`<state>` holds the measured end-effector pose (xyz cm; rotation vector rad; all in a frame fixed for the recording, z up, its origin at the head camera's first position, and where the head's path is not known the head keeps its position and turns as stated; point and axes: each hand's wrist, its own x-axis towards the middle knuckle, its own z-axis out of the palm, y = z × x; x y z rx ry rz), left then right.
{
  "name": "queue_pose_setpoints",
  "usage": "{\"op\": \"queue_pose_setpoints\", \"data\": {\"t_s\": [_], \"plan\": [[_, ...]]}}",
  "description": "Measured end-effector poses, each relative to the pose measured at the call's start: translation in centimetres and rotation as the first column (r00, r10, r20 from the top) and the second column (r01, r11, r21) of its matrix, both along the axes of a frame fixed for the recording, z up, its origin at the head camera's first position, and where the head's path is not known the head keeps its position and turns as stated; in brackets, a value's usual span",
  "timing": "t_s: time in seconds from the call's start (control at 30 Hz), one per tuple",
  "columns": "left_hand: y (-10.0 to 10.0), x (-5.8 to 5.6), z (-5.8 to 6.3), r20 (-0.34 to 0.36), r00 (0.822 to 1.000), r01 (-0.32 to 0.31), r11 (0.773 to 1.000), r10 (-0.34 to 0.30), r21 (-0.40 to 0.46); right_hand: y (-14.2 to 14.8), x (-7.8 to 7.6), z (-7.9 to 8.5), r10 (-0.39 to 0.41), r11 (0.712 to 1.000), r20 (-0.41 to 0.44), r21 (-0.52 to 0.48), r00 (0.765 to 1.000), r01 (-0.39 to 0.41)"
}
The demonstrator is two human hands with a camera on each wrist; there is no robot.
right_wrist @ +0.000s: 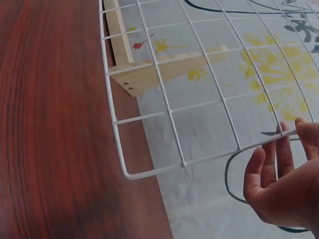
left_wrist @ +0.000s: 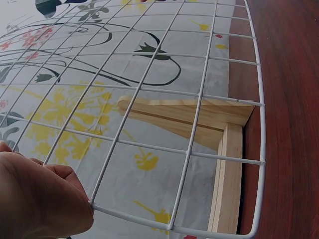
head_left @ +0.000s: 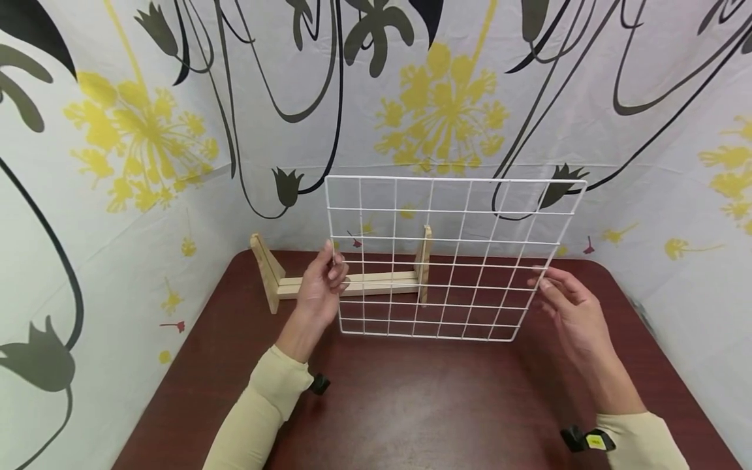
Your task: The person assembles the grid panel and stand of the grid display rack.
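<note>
A white wire grid panel (head_left: pixel 455 179) is held up above the table, tilted, with its lower edge toward me. My left hand (head_left: pixel 320 285) grips its left edge, fingers curled round the wire. At the opposite edge, my right hand (head_left: pixel 577 316) pinches the wire between thumb and fingers, as the right wrist view also shows. Behind the grid a pale wooden stand (head_left: pixel 266 266) rests on the table, with two slanted uprights joined by a low crossbar. Through the mesh in the left wrist view, one upright (left_wrist: pixel 172 113) and part of the crossbar (left_wrist: pixel 228 184) are visible.
The dark red-brown wooden table (head_left: pixel 435 408) has rounded far corners. A patterned cloth (head_left: pixel 194 153) with flowers hangs round its back and sides. Black devices sit at the left wrist (head_left: pixel 319 384) and the right wrist (head_left: pixel 576 438).
</note>
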<state>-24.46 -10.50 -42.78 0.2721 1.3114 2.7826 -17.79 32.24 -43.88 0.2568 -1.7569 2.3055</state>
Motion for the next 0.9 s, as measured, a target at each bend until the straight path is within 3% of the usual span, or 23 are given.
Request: {"op": "queue_pose_setpoints", "data": {"t_s": [0.07,0.13,0.23,0.37,0.43,0.53,0.73,0.8,0.83,0.9], "plan": [[0.2,0.0,-0.1,0.005,1.0,0.0,1.0,0.0,0.004,-0.3,0.1,0.0,-0.09,0.995,-0.015,0.046,0.996,0.09],[0.3,-0.1,-0.1,0.008,1.0,0.004,1.0,-0.004,0.01,-0.7,0.1,0.2,-0.201,0.971,-0.026,0.125,0.979,0.203],[0.4,-0.2,-0.1,0.008,1.0,0.012,1.0,-0.012,0.017,-1.3,0.3,0.4,-0.341,0.894,-0.068,0.286,0.938,0.346],[0.3,-0.2,0.0,-0.004,0.999,0.035,0.999,-0.035,0.023,-1.9,0.3,0.4,-0.449,0.765,-0.159,0.441,0.879,0.47],[0.2,-0.3,0.1,-0.016,0.999,0.047,0.999,-0.046,0.027,-2.1,0.2,0.3,-0.483,0.721,-0.201,0.462,0.853,0.517],[0.2,-0.5,0.1,-0.032,0.997,0.068,0.997,-0.066,0.039,-2.4,0.1,0.0,-0.529,0.677,-0.24,0.458,0.814,0.576],[0.3,-1.0,0.1,-0.052,0.995,0.09,0.995,-0.088,0.052,-3.6,0.4,0.2,-0.587,0.618,-0.309,0.426,0.748,0.661],[0.3,-1.0,0.1,-0.059,0.994,0.094,0.994,-0.091,0.054,-4.8,0.8,0.9,-0.603,0.591,-0.381,0.376,0.701,0.713],[0.3,-1.0,0.1,-0.06,0.994,0.096,0.994,-0.093,0.053,-5.5,0.9,1.3,-0.611,0.574,-0.432,0.334,0.663,0.748],[0.4,-1.2,0.2,-0.059,0.994,0.097,0.994,-0.094,0.047,-7.2,0.7,2.1,-0.612,0.544,-0.561,0.214,0.558,0.811]]}}
